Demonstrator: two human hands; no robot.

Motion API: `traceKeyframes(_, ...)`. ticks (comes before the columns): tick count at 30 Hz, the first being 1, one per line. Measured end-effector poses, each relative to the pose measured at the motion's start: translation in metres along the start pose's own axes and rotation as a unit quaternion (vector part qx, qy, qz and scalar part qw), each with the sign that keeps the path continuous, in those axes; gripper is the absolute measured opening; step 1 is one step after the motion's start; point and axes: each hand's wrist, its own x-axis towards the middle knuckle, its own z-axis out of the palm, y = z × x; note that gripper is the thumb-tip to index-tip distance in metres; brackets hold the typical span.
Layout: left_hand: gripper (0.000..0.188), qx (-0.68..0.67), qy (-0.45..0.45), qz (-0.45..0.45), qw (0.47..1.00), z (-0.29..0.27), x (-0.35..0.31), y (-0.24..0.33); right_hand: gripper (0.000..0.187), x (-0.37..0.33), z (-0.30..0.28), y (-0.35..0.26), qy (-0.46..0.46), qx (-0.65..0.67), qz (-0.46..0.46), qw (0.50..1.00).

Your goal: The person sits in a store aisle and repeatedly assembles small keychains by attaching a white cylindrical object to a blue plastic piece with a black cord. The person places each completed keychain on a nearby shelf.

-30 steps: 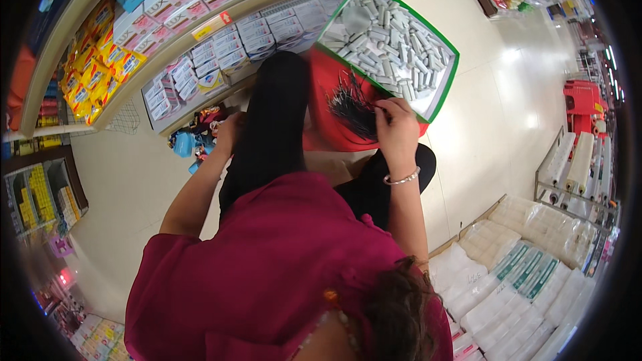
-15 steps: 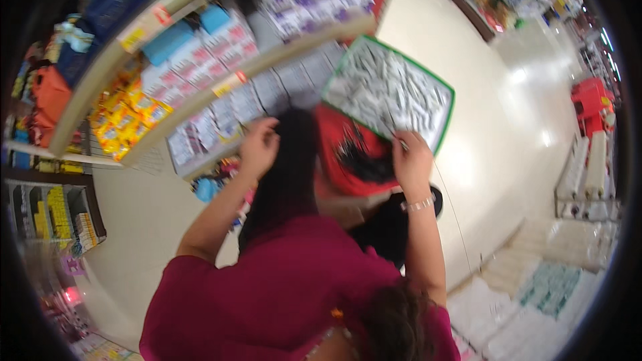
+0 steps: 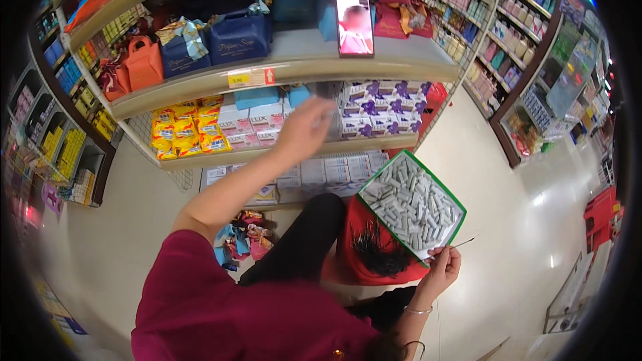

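My left hand [image 3: 311,127], smeared by motion, is raised in front of the middle shelf; I cannot tell whether its fingers hold anything. Below and right of it, my right hand [image 3: 443,271] pinches a thin dark wire [image 3: 464,242] at the near corner of a green-rimmed tray [image 3: 452,241]. Many small grey tubes [image 3: 413,204] lie loose in that tray. It rests on a red stool or bin [image 3: 342,264], beside a tangled bundle of black wires [image 3: 381,254].
A phone [image 3: 354,23] stands upright on the upper shelf, among blue and orange gift bags [image 3: 241,37]. Yellow packs [image 3: 187,127] and soap boxes [image 3: 381,108] fill the shelf below. Colourful ribboned items [image 3: 247,237] lie on the floor by my leg.
My view has tilted up, bringing the phone and upper shelf into sight. My left hand has risen from the lower boxes toward the shelves. My right hand has shifted to the tray's near corner.
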Motion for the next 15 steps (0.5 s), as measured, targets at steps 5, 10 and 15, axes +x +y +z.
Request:
traceKeyframes(5,0.023,0.011,0.154,0.074,0.985,-0.042,0.115,-0.037,0.01,-0.01,0.007,0.002,-0.045,0.009,0.035,0.998)
traceKeyframes(10,0.034,0.251,0.107,-0.092,0.958,-0.055,0.226,-0.098,0.01,-0.019,0.018,0.01,-0.103,-0.01,0.064,0.993)
traceKeyframes(15,0.045,0.382,0.073,-0.202,0.899,-0.036,0.279,-0.138,0.008,-0.024,0.025,0.005,-0.107,-0.032,0.084,0.99)
